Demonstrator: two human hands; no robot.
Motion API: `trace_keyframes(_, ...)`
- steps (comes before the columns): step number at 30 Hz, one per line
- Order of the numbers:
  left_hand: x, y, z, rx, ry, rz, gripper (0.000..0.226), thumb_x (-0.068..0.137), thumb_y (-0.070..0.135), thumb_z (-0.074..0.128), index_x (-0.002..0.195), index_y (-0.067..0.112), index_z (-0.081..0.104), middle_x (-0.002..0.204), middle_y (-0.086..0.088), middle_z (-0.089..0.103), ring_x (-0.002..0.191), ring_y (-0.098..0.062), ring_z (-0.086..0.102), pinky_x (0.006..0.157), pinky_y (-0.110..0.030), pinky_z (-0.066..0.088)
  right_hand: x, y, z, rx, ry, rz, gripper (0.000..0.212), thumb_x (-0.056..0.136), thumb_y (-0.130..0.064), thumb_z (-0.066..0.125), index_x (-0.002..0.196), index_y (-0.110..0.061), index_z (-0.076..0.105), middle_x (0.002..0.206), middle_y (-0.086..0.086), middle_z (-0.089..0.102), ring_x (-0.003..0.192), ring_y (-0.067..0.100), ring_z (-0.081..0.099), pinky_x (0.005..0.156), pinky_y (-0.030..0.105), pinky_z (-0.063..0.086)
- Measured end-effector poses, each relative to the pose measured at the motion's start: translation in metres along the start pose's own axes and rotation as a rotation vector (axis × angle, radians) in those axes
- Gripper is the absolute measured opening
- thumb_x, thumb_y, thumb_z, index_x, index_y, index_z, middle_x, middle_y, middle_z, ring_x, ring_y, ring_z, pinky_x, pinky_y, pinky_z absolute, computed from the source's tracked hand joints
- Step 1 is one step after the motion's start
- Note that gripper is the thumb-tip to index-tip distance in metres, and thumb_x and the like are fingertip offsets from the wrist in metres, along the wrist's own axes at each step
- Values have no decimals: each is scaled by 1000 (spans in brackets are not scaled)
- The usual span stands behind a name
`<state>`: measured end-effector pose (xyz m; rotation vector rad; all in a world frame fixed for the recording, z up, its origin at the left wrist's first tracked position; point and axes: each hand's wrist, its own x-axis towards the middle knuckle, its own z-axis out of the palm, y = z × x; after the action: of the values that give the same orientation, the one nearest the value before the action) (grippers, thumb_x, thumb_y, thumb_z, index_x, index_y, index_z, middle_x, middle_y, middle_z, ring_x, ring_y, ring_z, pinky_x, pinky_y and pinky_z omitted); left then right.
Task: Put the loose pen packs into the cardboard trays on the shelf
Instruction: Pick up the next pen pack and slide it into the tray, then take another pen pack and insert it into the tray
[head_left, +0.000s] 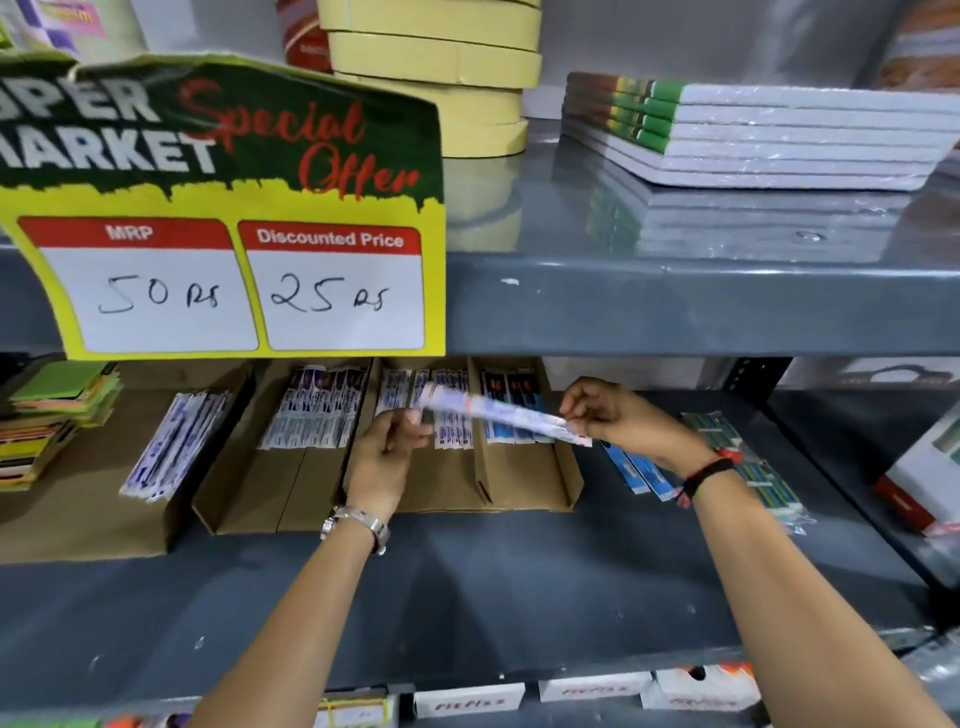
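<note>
Both hands (387, 447) (618, 421) pinched on one seemingly blurred pen pack (498, 413) above cardboard trays (519, 478).

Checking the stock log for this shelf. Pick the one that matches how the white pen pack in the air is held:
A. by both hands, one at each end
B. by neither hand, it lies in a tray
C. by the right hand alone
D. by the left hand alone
A: the left hand pinches one end of the white pen pack and the right hand pinches the other, above the cardboard trays.
</note>
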<state>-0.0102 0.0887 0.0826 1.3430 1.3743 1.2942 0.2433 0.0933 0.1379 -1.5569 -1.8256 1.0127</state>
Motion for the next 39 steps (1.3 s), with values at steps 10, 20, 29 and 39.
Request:
trace_keyframes(10,-25,-87,-7,956,-352,205,85,81,64,11,135,0,26,147,-21,26,138,-37,20,115,-46,13,64,-15,112,569,242,194,32,88,13,50,119,15,55,72,-1,56,64,3,50,44,-1,42)
trace_keyframes(20,-23,-103,-5,924,-230,298,55,74,24,70,115,-8,52,124,-30,55,117,-44,50,98,-57,40,119,-20,164,153,268,315,26,88,4,53,112,7,63,125,21,62,120,32,56,102,36,47)
trace_keyframes(29,-22,-104,-6,912,-225,287,57,80,30,61,124,-4,45,134,-26,47,127,-38,42,108,-48,32,116,-30,160,-90,208,368,41,90,6,43,51,-7,43,59,7,47,58,17,52,48,23,43)
trace_keyframes(39,-28,-94,-4,891,-245,288,97,74,73,1,134,4,32,144,-17,36,136,-30,29,114,-40,22,61,-2,57,-150,476,193,28,87,-2,48,69,-3,69,74,14,71,79,20,64,45,11,38)
